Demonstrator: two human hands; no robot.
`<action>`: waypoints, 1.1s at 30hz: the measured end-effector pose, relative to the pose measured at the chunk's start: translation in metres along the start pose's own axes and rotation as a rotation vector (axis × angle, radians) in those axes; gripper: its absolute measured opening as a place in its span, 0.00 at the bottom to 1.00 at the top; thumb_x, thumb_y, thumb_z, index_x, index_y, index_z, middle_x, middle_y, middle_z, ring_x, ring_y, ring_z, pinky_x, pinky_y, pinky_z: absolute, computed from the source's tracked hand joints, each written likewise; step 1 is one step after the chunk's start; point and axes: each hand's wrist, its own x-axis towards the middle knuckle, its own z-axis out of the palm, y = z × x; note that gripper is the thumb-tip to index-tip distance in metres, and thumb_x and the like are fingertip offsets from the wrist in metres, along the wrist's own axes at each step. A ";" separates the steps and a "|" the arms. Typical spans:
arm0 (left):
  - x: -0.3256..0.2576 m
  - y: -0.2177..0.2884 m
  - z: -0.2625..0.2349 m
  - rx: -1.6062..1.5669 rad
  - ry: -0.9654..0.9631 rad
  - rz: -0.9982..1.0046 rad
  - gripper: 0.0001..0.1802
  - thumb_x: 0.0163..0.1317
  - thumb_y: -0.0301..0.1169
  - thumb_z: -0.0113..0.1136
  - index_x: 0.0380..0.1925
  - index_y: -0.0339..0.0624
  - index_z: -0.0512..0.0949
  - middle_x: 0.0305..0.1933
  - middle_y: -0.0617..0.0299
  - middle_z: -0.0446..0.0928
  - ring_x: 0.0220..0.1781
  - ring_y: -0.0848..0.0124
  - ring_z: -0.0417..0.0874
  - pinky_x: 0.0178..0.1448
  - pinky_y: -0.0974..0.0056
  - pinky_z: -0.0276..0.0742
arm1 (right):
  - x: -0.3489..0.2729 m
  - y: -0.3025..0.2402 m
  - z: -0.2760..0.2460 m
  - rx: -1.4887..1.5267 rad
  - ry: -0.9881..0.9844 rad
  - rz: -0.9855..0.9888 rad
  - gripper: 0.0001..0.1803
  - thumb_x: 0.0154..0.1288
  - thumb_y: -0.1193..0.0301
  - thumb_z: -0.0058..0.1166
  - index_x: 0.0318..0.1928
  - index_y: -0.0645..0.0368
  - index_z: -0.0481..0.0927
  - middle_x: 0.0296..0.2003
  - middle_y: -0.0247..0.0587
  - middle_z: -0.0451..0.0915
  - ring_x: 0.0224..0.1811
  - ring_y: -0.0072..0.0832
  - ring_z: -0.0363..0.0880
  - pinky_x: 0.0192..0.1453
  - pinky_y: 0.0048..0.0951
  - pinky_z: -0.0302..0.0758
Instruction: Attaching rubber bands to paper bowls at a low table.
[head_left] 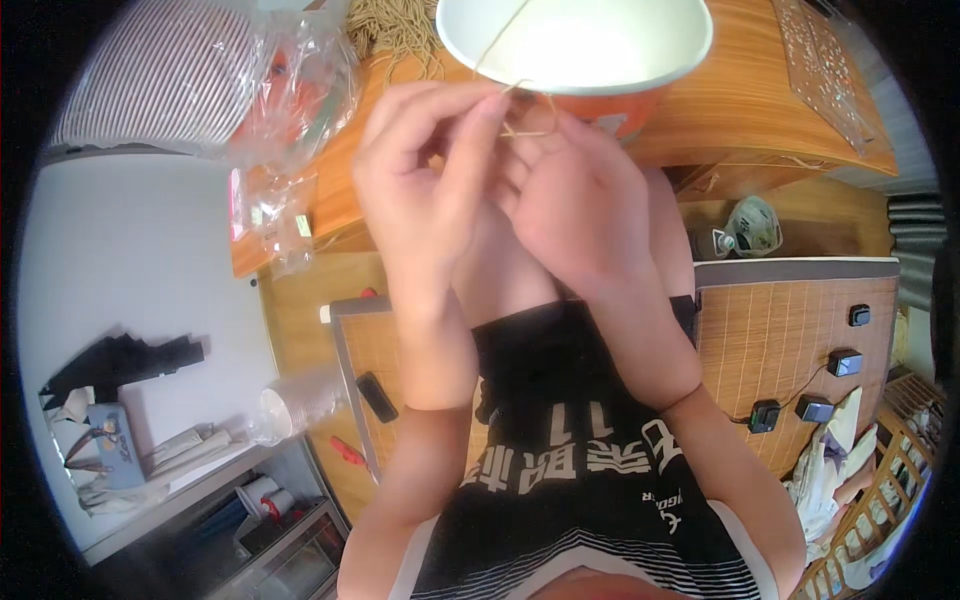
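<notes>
The left hand (425,165) pinches the string (530,134) between thumb and forefinger; the right hand (590,205) curls beside it, its hold unclear. Looped near the bucket (640,70), it looks light and limp, best pinched beside the loop.

At the table's (735,110) near edge, the right hand (585,200) partly hides the tub (600,50) (far rim cut off).
</notes>
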 end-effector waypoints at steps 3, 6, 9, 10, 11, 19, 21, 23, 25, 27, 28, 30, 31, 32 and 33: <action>-0.001 0.005 0.008 0.201 0.084 0.079 0.05 0.59 0.21 0.70 0.36 0.38 0.87 0.37 0.59 0.81 0.33 0.76 0.80 0.36 0.73 0.74 | 0.001 -0.002 -0.008 -0.031 -0.010 -0.016 0.11 0.71 0.64 0.55 0.49 0.53 0.77 0.49 0.31 0.78 0.59 0.27 0.72 0.65 0.35 0.62; 0.000 0.008 0.010 0.305 0.096 0.127 0.05 0.58 0.20 0.70 0.35 0.39 0.87 0.36 0.59 0.81 0.34 0.76 0.79 0.35 0.73 0.73 | 0.002 -0.002 -0.013 -0.076 -0.038 -0.033 0.10 0.70 0.64 0.55 0.48 0.53 0.78 0.49 0.31 0.78 0.60 0.27 0.72 0.66 0.35 0.61; 0.001 0.007 0.009 0.070 0.007 -0.038 0.05 0.59 0.20 0.69 0.35 0.37 0.87 0.36 0.61 0.80 0.34 0.78 0.77 0.36 0.74 0.71 | 0.005 -0.003 -0.013 -0.123 -0.087 -0.042 0.10 0.71 0.66 0.55 0.49 0.55 0.79 0.50 0.32 0.79 0.61 0.26 0.71 0.67 0.34 0.61; 0.001 0.006 0.009 0.068 0.005 -0.038 0.05 0.59 0.20 0.69 0.35 0.37 0.87 0.36 0.61 0.80 0.34 0.78 0.77 0.36 0.74 0.71 | 0.007 -0.005 -0.014 -0.160 -0.111 -0.053 0.10 0.72 0.68 0.55 0.50 0.56 0.79 0.51 0.32 0.79 0.61 0.25 0.71 0.68 0.33 0.61; 0.001 0.005 0.009 -0.077 -0.030 -0.115 0.04 0.60 0.20 0.69 0.35 0.35 0.86 0.36 0.63 0.80 0.35 0.79 0.76 0.37 0.75 0.71 | 0.008 -0.005 -0.017 -0.161 -0.110 -0.055 0.10 0.72 0.68 0.55 0.50 0.56 0.79 0.51 0.32 0.79 0.61 0.25 0.71 0.68 0.33 0.61; 0.000 0.009 0.018 -0.328 -0.086 -0.293 0.05 0.63 0.21 0.68 0.37 0.32 0.86 0.39 0.65 0.77 0.38 0.81 0.75 0.43 0.75 0.71 | 0.004 -0.009 -0.016 -0.696 0.043 -0.453 0.10 0.69 0.81 0.60 0.49 0.62 0.78 0.50 0.38 0.82 0.52 0.22 0.81 0.57 0.24 0.78; 0.000 0.014 0.020 -0.478 -0.043 -0.408 0.05 0.63 0.22 0.68 0.38 0.32 0.86 0.40 0.65 0.76 0.39 0.79 0.76 0.48 0.74 0.71 | 0.004 -0.006 -0.009 -0.662 0.028 -0.482 0.10 0.68 0.82 0.60 0.48 0.63 0.77 0.48 0.38 0.82 0.52 0.22 0.81 0.57 0.24 0.78; -0.003 0.007 0.024 -0.507 -0.028 -0.399 0.05 0.63 0.22 0.68 0.38 0.32 0.86 0.41 0.64 0.77 0.40 0.78 0.77 0.49 0.73 0.72 | 0.004 -0.004 -0.008 -0.630 0.012 -0.514 0.10 0.67 0.83 0.60 0.47 0.64 0.77 0.46 0.37 0.83 0.52 0.23 0.82 0.57 0.24 0.79; -0.004 0.007 0.027 -0.535 -0.014 -0.390 0.05 0.63 0.22 0.67 0.37 0.32 0.86 0.42 0.63 0.78 0.41 0.78 0.78 0.51 0.73 0.72 | 0.004 -0.004 -0.009 -0.721 0.036 -0.556 0.10 0.67 0.84 0.60 0.47 0.64 0.77 0.46 0.38 0.83 0.51 0.25 0.83 0.57 0.24 0.79; -0.002 0.012 0.027 -0.662 -0.015 -0.463 0.04 0.64 0.22 0.66 0.38 0.32 0.85 0.41 0.63 0.80 0.42 0.78 0.79 0.51 0.72 0.74 | 0.003 -0.005 -0.011 -0.844 0.061 -0.614 0.10 0.67 0.83 0.60 0.47 0.64 0.78 0.46 0.38 0.83 0.50 0.24 0.83 0.56 0.24 0.80; -0.001 0.015 0.027 -0.662 -0.017 -0.464 0.04 0.64 0.22 0.66 0.38 0.32 0.85 0.41 0.63 0.80 0.42 0.78 0.79 0.51 0.72 0.74 | 0.003 -0.006 -0.011 -0.969 0.083 -0.670 0.10 0.67 0.83 0.60 0.47 0.64 0.79 0.45 0.38 0.84 0.49 0.24 0.84 0.54 0.24 0.80; 0.001 0.018 0.025 -0.723 -0.029 -0.504 0.04 0.65 0.22 0.65 0.39 0.34 0.84 0.37 0.63 0.82 0.42 0.78 0.80 0.51 0.71 0.75 | 0.004 -0.008 -0.017 -1.019 0.074 -0.698 0.09 0.66 0.81 0.61 0.46 0.64 0.81 0.43 0.39 0.84 0.47 0.25 0.85 0.53 0.25 0.81; 0.001 0.019 0.025 -0.723 -0.027 -0.503 0.04 0.65 0.22 0.65 0.39 0.34 0.84 0.37 0.63 0.82 0.42 0.78 0.80 0.51 0.71 0.75 | 0.005 -0.009 -0.018 -1.069 0.058 -0.722 0.09 0.66 0.80 0.62 0.46 0.63 0.83 0.41 0.40 0.85 0.45 0.26 0.86 0.51 0.26 0.81; 0.001 0.019 0.025 -0.693 -0.042 -0.500 0.04 0.66 0.23 0.65 0.39 0.35 0.83 0.36 0.65 0.82 0.41 0.79 0.80 0.49 0.73 0.74 | 0.003 -0.012 -0.017 -1.069 0.056 -0.721 0.09 0.66 0.80 0.62 0.46 0.63 0.83 0.41 0.40 0.85 0.45 0.26 0.86 0.51 0.26 0.81; 0.001 0.019 0.024 -0.664 -0.057 -0.497 0.04 0.66 0.23 0.66 0.40 0.35 0.83 0.34 0.66 0.82 0.39 0.80 0.80 0.47 0.74 0.74 | 0.000 -0.019 -0.015 -1.244 0.050 -0.773 0.08 0.64 0.79 0.63 0.45 0.62 0.84 0.40 0.41 0.85 0.44 0.28 0.86 0.50 0.27 0.81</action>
